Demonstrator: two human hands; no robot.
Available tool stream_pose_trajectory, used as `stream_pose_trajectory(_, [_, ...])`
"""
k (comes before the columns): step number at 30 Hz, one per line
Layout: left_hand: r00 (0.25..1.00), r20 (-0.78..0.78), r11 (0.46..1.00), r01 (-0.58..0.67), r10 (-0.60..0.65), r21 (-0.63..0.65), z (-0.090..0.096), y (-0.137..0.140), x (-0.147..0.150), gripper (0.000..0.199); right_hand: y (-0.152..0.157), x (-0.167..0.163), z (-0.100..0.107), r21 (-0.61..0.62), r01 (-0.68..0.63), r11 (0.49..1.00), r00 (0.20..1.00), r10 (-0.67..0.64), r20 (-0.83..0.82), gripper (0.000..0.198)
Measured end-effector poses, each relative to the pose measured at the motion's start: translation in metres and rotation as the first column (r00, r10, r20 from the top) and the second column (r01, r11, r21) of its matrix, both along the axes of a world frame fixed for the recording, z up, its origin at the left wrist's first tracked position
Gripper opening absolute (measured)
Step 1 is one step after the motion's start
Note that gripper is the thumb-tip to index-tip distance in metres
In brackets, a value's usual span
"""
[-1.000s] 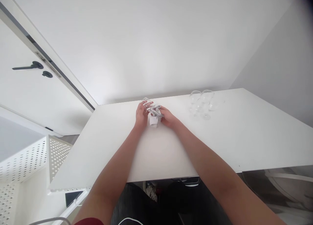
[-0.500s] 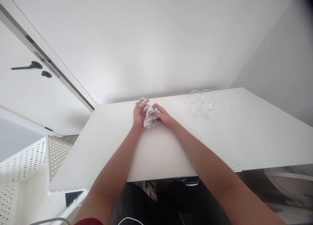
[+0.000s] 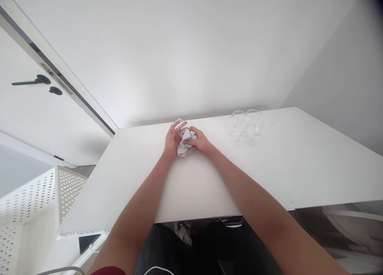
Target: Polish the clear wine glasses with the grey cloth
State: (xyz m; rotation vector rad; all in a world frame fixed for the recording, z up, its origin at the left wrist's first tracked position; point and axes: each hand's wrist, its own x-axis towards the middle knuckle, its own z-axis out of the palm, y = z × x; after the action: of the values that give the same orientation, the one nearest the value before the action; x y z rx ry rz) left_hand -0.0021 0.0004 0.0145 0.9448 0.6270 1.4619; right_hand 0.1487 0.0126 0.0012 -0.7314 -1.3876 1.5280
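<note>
Above the white table (image 3: 137, 175), my left hand (image 3: 172, 140) is closed around a clear glass (image 3: 178, 122), whose bowl points toward the wall. A crumpled white cloth (image 3: 184, 139) is bunched against the glass in my right hand (image 3: 200, 140), its fingers closed on it. A loose end of the cloth hangs toward me. The cloth and my fingers hide the lower part of the glass, so its full shape does not show.
Several clear stemmed glasses (image 3: 247, 125) stand close together on the table's right side, near the wall (image 3: 185, 48). A door with a black handle (image 3: 31, 80) is at the left. White perforated panels (image 3: 70, 185) stand beside the table's left edge.
My left hand and the glass have shifted slightly to the right, and the glass is turned a little. The cloth stays in my right hand, against the glass.
</note>
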Motion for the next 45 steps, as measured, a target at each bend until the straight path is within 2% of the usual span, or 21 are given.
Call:
stream_pose_trajectory(3, [0.998,-0.051,1.000,-0.028,0.027,-0.008,-0.003,0.002,-0.001,0.055,0.001,0.000,0.000,-0.004,0.041,0.999,0.999,-0.041,0.019,0.039])
stream_pose_trajectory(5, [0.995,-0.079,0.998,-0.055,0.055,-0.006,-0.007,0.005,-0.003,0.053,-0.001,0.001,0.002,-0.037,0.040,0.999,0.999,-0.041,-0.032,0.036])
stream_pose_trajectory(8, [0.992,-0.105,0.998,-0.069,0.068,-0.005,-0.014,0.009,-0.004,0.052,-0.003,0.003,0.007,-0.115,0.009,0.993,0.989,-0.026,-0.148,0.035])
stream_pose_trajectory(13, [0.992,-0.109,0.998,-0.057,0.058,0.012,-0.016,0.009,-0.005,0.051,-0.002,0.004,0.008,-0.186,-0.097,0.978,0.972,0.053,-0.231,0.033])
stream_pose_trajectory(16, [0.993,-0.093,0.997,-0.063,0.067,0.047,-0.013,0.010,-0.005,0.048,0.001,0.004,0.007,-0.232,-0.080,0.969,0.962,0.015,-0.272,0.031])
stream_pose_trajectory(18, [0.994,-0.078,0.996,-0.070,0.074,0.052,-0.012,0.010,-0.005,0.049,0.001,0.005,0.007,-0.231,-0.076,0.970,0.957,0.006,-0.290,0.030])
stream_pose_trajectory(21, [0.994,-0.050,0.995,-0.095,0.097,0.040,-0.010,0.009,-0.006,0.051,-0.003,0.006,0.009,-0.178,-0.118,0.977,0.959,0.065,-0.276,0.031])
stream_pose_trajectory(25, [0.996,-0.041,0.996,-0.076,0.078,0.045,-0.011,0.008,-0.007,0.053,-0.006,0.007,0.011,-0.147,-0.122,0.982,0.981,0.097,-0.167,0.037])
stream_pose_trajectory(29, [0.996,-0.042,0.994,-0.072,0.076,0.079,-0.012,0.010,-0.008,0.049,-0.002,0.004,0.009,-0.145,-0.028,0.989,0.979,-0.002,-0.203,0.034])
stream_pose_trajectory(33, [0.998,-0.035,0.996,-0.059,0.061,0.074,-0.012,0.011,-0.008,0.052,0.005,0.001,0.005,-0.193,0.046,0.980,0.960,-0.097,-0.263,0.035])
stream_pose_trajectory(37, [0.995,-0.017,0.993,-0.100,0.101,0.060,-0.011,0.010,-0.009,0.053,0.014,0.005,-0.003,-0.249,0.252,0.935,0.871,-0.331,-0.362,0.039])
stream_pose_trajectory(41, [0.987,0.005,0.986,-0.162,0.162,0.028,-0.010,0.009,-0.010,0.053,0.023,0.013,-0.009,-0.220,0.397,0.891,0.789,-0.454,-0.414,0.043])
stream_pose_trajectory(43, [0.976,0.009,0.976,-0.216,0.216,0.032,-0.010,0.009,-0.011,0.055,0.026,0.013,-0.010,-0.258,0.379,0.889,0.780,-0.457,-0.428,0.040])
stream_pose_trajectory(45, [0.963,0.016,0.961,-0.271,0.270,0.056,-0.010,0.009,-0.010,0.060,0.027,0.010,-0.011,-0.303,0.285,0.909,0.816,-0.396,-0.421,0.035])
